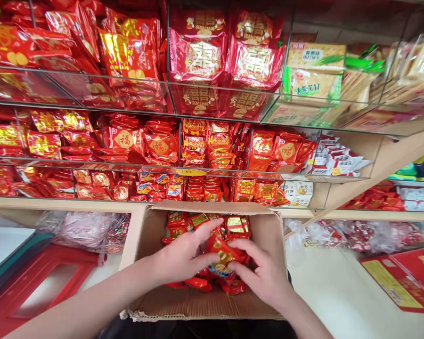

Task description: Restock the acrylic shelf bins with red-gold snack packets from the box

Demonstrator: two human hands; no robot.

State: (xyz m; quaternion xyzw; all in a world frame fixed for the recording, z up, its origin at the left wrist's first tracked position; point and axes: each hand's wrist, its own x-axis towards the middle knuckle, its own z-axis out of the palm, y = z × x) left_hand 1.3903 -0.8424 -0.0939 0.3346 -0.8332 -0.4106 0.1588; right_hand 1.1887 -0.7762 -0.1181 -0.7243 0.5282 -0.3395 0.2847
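Note:
An open cardboard box (pixel 146 245) sits in front of me, holding several small red and gold snack packets (pixel 198 220). Both hands are inside it. My left hand (pixel 183 256) and my right hand (pixel 263 273) are closed together on a bunch of the red packets (pixel 226 254), lifted slightly above the loose ones lying on the box floor.
Behind the box stand tiered clear bins (pixel 212 172) full of red and gold packets, with cracker packs (pixel 314 70) at upper right. Plastic bags of sweets (pixel 88 230) lie on the lower shelf. A red stool (pixel 45 282) is at left, flat red boxes (pixel 403 278) at right.

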